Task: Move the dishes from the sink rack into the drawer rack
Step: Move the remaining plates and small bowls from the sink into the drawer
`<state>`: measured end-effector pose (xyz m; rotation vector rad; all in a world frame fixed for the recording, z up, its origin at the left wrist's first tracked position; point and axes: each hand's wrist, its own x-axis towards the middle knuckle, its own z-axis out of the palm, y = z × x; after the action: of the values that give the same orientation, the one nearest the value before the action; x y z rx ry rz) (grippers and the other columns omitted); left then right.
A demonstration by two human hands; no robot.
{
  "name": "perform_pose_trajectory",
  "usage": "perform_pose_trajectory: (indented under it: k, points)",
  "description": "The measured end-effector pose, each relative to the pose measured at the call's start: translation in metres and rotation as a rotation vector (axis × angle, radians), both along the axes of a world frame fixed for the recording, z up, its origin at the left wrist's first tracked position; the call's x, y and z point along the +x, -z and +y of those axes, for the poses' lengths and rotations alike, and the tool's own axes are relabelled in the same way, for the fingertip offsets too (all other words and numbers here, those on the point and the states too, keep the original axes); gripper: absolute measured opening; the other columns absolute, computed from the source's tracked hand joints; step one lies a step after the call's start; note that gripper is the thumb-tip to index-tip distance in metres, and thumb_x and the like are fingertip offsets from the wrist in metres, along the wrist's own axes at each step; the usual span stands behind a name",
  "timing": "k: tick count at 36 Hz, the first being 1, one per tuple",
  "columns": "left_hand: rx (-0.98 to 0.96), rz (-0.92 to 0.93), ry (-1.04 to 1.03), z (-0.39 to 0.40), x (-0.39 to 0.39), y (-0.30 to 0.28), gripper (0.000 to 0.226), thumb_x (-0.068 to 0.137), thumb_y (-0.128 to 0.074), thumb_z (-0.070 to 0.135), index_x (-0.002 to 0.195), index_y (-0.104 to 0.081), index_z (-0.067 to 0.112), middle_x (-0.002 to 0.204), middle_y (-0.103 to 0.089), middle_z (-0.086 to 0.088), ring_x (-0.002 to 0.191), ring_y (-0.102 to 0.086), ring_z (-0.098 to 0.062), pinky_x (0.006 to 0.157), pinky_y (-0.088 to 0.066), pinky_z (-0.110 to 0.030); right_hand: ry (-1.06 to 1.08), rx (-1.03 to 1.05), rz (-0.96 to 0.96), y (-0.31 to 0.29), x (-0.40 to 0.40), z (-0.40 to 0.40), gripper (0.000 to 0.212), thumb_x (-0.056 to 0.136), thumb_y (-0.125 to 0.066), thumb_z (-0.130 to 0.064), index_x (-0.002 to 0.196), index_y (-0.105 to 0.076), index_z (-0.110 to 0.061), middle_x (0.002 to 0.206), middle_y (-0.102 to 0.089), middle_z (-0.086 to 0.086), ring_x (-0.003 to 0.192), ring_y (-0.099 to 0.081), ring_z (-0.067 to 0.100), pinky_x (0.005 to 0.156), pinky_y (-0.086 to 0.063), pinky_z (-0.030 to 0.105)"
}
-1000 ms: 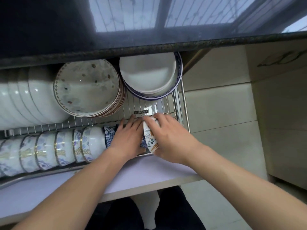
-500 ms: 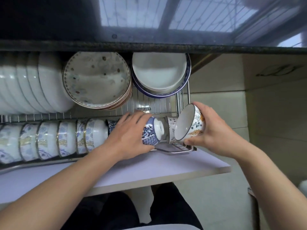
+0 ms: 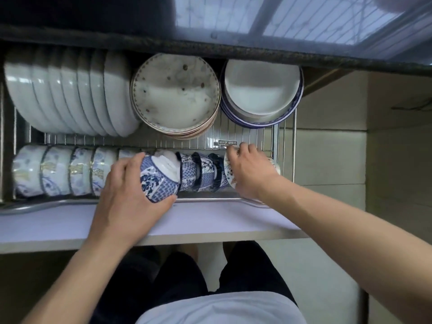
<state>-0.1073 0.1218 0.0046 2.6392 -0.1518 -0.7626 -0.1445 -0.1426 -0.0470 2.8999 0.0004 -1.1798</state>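
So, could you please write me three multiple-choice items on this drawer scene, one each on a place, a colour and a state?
1. Where in the drawer rack do the speckled plates stand?
A. back row, between the white plates and the blue-rimmed dishes
B. front row
C. on the drawer front

2. What pattern colour has the bowl in the left hand?
A. red
B. blue on white
C. green

3. What is the right hand doing?
A. hanging idle
B. pressing a plate
C. gripping a floral bowl at the row's right end

Answers: 1 A, they sit between white plates and blue-rimmed dishes; 2 B, blue motifs cover it; 3 C, fingers curl over its rim.
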Motion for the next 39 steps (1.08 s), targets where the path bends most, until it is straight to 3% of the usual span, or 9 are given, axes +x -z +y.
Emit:
perform_pose_trajectory:
  k: [5, 10, 16, 25, 29, 33, 35, 37, 39]
  points:
    - [-0.034, 0.007, 0.016, 0.003, -0.001, -0.001, 0.107, 0.068, -0.084, 0.057, 0.154, -0.027, 0.027, 0.15, -0.034, -0.001, 0.14, -0.038, -0.026, 0.114, -0.036, -0.048, -0.043, -0.071, 0.06, 0.018, -0.005, -0.005, 0.071, 0.081, -0.064, -0.029, 0.141, -0.034, -0.006, 0.127, -0.05, 0.022, 0.121, -0.051, 0.041, 0.114, -0.034, 0.053]
    - [-0.057, 0.018, -0.016, 0.006, 0.001, 0.0, 0.108, 0.068, -0.085, 0.056, 0.154, -0.026, 0.028, 0.152, -0.032, -0.002, 0.141, -0.036, -0.027, 0.115, -0.036, -0.049, -0.032, -0.049, 0.055, 0.032, -0.014, -0.015, 0.086, 0.081, -0.068, -0.045, 0.147, -0.028, -0.006, 0.132, -0.052, 0.02, 0.128, -0.05, 0.038, 0.123, -0.018, 0.055]
    - [-0.06, 0.024, -0.016, 0.009, -0.001, 0.0, 0.108, 0.068, -0.085, 0.056, 0.155, -0.026, 0.027, 0.151, -0.033, -0.002, 0.141, -0.034, -0.024, 0.115, -0.035, -0.047, -0.095, -0.054, -0.017, 0.04, -0.033, -0.036, 0.097, 0.078, -0.066, -0.05, 0.153, -0.021, -0.006, 0.153, -0.039, 0.019, 0.153, -0.012, 0.04, 0.125, 0.0, 0.057]
    - [-0.089, 0.091, 0.017, 0.008, -0.001, 0.0, 0.114, 0.066, -0.085, 0.059, 0.156, -0.02, 0.034, 0.154, -0.032, 0.004, 0.144, -0.033, -0.019, 0.117, -0.033, -0.046, -0.035, -0.021, 0.057, 0.035, -0.037, -0.052, 0.108, 0.086, -0.06, -0.054, 0.161, 0.005, -0.009, 0.17, 0.002, 0.011, 0.155, 0.011, 0.039, 0.125, 0.004, 0.055]
    - [-0.162, 0.168, 0.045, -0.008, 0.004, -0.009, 0.114, 0.062, -0.089, 0.056, 0.151, -0.017, 0.04, 0.146, -0.038, 0.012, 0.131, -0.042, -0.013, 0.107, -0.038, -0.037, 0.122, 0.253, -0.055, 0.006, -0.027, -0.032, 0.12, 0.08, -0.071, -0.057, 0.162, 0.004, -0.012, 0.17, 0.0, 0.009, 0.156, 0.002, 0.035, 0.127, -0.005, 0.05]
    - [-0.225, 0.322, 0.168, -0.047, 0.01, -0.014, 0.119, 0.059, -0.089, 0.058, 0.146, -0.008, 0.046, 0.147, -0.035, 0.014, 0.127, -0.047, -0.013, 0.102, -0.042, -0.036, 0.06, 0.596, -0.149, -0.043, -0.031, -0.009, 0.123, 0.08, -0.079, -0.047, 0.162, 0.01, -0.023, 0.17, 0.008, -0.005, 0.157, 0.004, 0.017, 0.127, -0.011, 0.035]
    - [-0.24, 0.439, 0.247, -0.071, 0.011, -0.012, 0.119, 0.061, -0.088, 0.057, 0.144, -0.004, 0.049, 0.146, -0.038, 0.012, 0.121, -0.053, -0.016, 0.1, -0.047, -0.037, 0.044, 0.669, -0.152, -0.061, -0.036, -0.001, 0.121, 0.081, -0.078, -0.043, 0.161, 0.012, -0.028, 0.169, 0.012, -0.011, 0.157, 0.001, 0.014, 0.125, -0.02, 0.034]
    - [-0.26, 0.51, 0.325, -0.094, 0.011, -0.008, 0.118, 0.061, -0.087, 0.056, 0.142, -0.002, 0.051, 0.14, -0.043, 0.009, 0.11, -0.058, -0.017, 0.089, -0.049, -0.032, 0.035, 0.685, -0.185, -0.066, -0.04, -0.002, 0.122, 0.079, -0.08, -0.038, 0.162, 0.01, -0.027, 0.169, 0.013, -0.009, 0.156, -0.011, 0.017, 0.116, -0.039, 0.035]
    - [-0.286, 0.546, 0.351, -0.11, 0.011, -0.001, 0.121, 0.06, -0.088, 0.056, 0.144, -0.001, 0.052, 0.144, -0.044, 0.005, 0.106, -0.061, -0.018, 0.086, -0.049, -0.03, 0.06, 0.669, -0.186, -0.063, -0.045, -0.01, 0.124, 0.077, -0.081, -0.035, 0.162, 0.01, -0.027, 0.168, 0.008, -0.008, 0.154, -0.017, 0.018, 0.113, -0.039, 0.026]
